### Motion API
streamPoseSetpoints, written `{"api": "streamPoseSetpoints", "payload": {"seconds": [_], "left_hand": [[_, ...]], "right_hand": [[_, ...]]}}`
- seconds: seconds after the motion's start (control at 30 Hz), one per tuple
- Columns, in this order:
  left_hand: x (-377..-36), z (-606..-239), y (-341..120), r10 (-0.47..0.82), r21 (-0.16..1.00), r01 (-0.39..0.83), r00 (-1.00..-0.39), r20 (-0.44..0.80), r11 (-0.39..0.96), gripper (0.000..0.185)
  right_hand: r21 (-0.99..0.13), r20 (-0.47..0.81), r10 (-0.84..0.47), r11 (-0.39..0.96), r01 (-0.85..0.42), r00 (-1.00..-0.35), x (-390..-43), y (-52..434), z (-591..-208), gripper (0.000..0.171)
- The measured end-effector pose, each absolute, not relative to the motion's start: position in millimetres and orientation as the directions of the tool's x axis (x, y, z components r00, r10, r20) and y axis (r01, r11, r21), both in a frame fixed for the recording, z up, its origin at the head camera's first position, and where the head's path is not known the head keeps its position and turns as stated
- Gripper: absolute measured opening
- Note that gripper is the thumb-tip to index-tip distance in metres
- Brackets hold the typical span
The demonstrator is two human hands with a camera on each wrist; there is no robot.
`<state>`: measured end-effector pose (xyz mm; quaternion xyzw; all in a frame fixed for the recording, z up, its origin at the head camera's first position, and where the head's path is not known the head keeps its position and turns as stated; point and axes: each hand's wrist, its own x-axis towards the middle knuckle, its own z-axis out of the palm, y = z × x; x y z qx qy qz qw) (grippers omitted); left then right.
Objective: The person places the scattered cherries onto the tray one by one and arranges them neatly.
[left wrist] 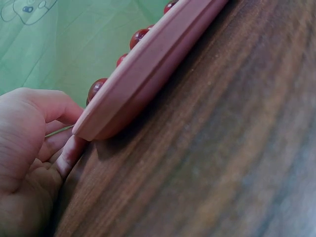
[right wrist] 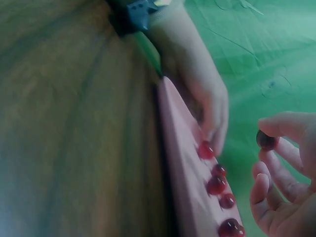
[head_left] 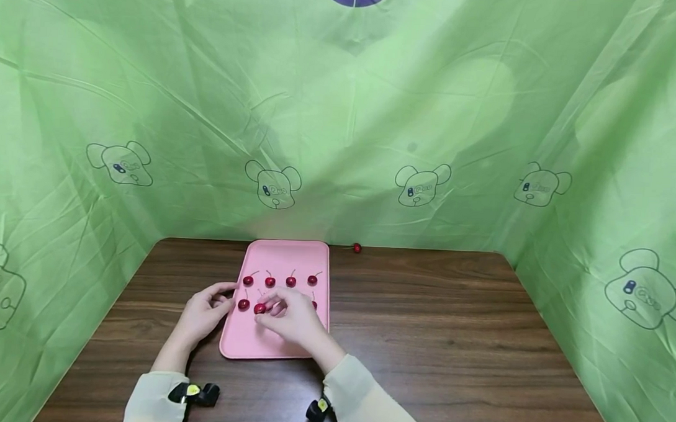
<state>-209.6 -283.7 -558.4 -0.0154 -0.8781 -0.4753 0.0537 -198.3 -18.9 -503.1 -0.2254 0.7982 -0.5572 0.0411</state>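
1. Cherries lie on a pink tray (head_left: 283,255) in the head view, four in a far row, among them one cherry (head_left: 248,280) at the row's left end, and more in a near row partly hidden by the hands; the right hand (head_left: 292,318) hovers over the near row, pinching a held cherry (head_left: 260,308) at its fingertips; the left hand (head_left: 203,312) rests at the tray's left edge, fingers relaxed and gripping nothing; a stray cherry (head_left: 357,248) sits on the wooden table (head_left: 451,339) just beyond the tray's far right corner; green cloth (head_left: 375,113) walls in the table.
2. From the left wrist, the left hand's fingers (left wrist: 69,153) touch the tray's rim (left wrist: 148,74), loosely bent; cherry tops show above the rim.
3. From the right wrist, blurred, thumb and finger pinch the held cherry (right wrist: 266,140) above the tray (right wrist: 185,163); other cherries lie in a line below; the left hand (right wrist: 207,103) rests at the far edge.
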Motion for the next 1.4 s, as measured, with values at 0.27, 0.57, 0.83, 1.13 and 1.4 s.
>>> {"api": "streamPoseSetpoints", "payload": {"seconds": [0.27, 0.57, 0.83, 1.13, 1.4], "left_hand": [[-212, -561, -286, -0.015, 0.825, 0.084, -0.994, 0.112, 0.559, 0.038], [-213, -563, -287, -0.019, 0.829, 0.078, -0.994, 0.106, 0.554, 0.038], [-213, -561, -287, -0.019, 0.833, 0.073, -0.995, 0.1, 0.548, 0.037], [-213, -562, -286, -0.011, 0.839, 0.079, -0.995, 0.1, 0.538, 0.036], [-213, -561, -286, -0.016, 0.832, 0.08, -0.994, 0.106, 0.549, 0.036]], "right_hand": [[-0.883, 0.194, -0.442, 0.311, -0.353, -0.876, -189, -39, -513, 0.024], [-0.86, 0.168, -0.481, 0.354, -0.366, -0.861, -189, -51, -526, 0.025], [-0.842, 0.109, -0.485, 0.418, -0.34, -0.868, -191, -57, -537, 0.023], [-0.815, 0.096, -0.526, 0.446, -0.37, -0.845, -194, -57, -538, 0.023], [-0.799, 0.091, -0.553, 0.456, -0.393, -0.828, -197, -58, -535, 0.022]]}}
